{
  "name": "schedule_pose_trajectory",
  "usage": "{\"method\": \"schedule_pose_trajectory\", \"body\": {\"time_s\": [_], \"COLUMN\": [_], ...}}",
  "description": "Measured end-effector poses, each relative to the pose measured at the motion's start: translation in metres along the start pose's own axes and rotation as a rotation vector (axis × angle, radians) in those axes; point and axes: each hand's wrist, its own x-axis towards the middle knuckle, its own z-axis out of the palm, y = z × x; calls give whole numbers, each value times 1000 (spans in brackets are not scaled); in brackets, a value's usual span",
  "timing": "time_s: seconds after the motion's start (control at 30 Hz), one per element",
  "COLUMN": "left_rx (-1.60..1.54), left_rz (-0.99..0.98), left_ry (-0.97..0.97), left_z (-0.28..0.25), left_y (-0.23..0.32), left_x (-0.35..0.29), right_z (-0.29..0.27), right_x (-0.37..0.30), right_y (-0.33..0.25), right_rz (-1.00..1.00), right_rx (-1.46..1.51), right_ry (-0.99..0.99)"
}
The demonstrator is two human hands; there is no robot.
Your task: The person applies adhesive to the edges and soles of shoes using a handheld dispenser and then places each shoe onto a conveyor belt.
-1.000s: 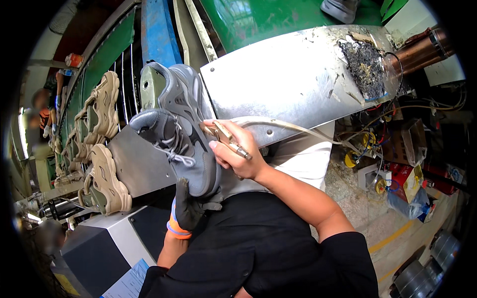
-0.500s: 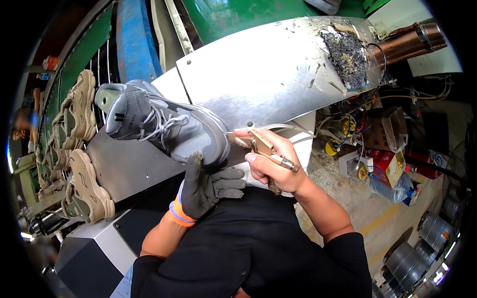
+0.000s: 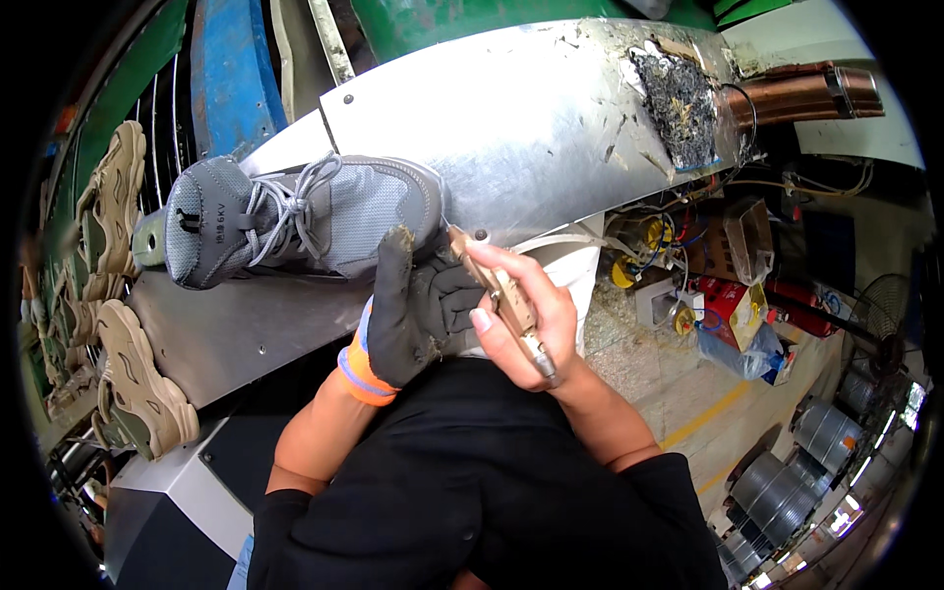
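A grey lace-up sneaker (image 3: 369, 202) lies on the metal surface with its toe to the right, and a green form (image 3: 149, 241) shows at its heel end. My left hand (image 3: 418, 313), in a dark grey glove with an orange cuff, is at the near side of the toe. Its thumb points up by the shoe's edge, and its other fingers are apart from the thumb and loosely bent. Bare, my right hand (image 3: 541, 320) grips a slim tan hand tool (image 3: 513, 303) with a metal rear end. The tool's pointed tip is at the toe's edge; whether it touches cannot be told.
Several beige shoes (image 3: 138, 379) hang on a rack at the left. Dark residue (image 3: 677, 108) covers part of the metal surface (image 3: 492, 128) near a copper-coloured duct (image 3: 787, 98). Cables, a red box (image 3: 723, 307) and yellow discs are below right. A fan (image 3: 883, 313) stands farther right.
The sneaker has turned, so its toe points more to the right. My left fingers have bent more. The tool in my right hand has tilted, its tip pointing further up beside the toe.
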Motion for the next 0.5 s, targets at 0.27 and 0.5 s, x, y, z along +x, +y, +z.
{"method": "schedule_pose_trajectory", "body": {"time_s": [0.27,0.5], "left_rx": [309,1004], "left_rz": [6,950], "left_ry": [38,-20], "left_z": [-4,-61], "left_y": [29,170], "left_x": [17,-121], "right_z": [-10,-90], "right_x": [36,73], "right_y": [19,31], "right_rz": [63,1], "right_rx": [56,124], "right_ry": [-138,236]}}
